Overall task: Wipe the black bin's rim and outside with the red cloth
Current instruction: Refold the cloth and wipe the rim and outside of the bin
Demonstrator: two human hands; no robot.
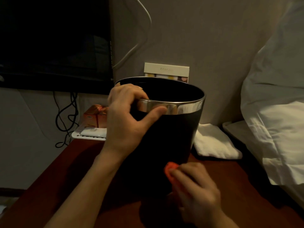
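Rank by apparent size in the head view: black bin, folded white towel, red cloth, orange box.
1. black bin
2. folded white towel
3. orange box, partly hidden
4. red cloth, mostly covered by the right hand

Left hand (127, 119) gripping black bin (177, 132) silver rim at frame centre; right hand (195, 190) pressing red cloth (169, 170) low against its side.

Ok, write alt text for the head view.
A left hand grips the silver rim of a black bin on a wooden table, while the right hand presses a red cloth low against its side. A white towel lies behind.
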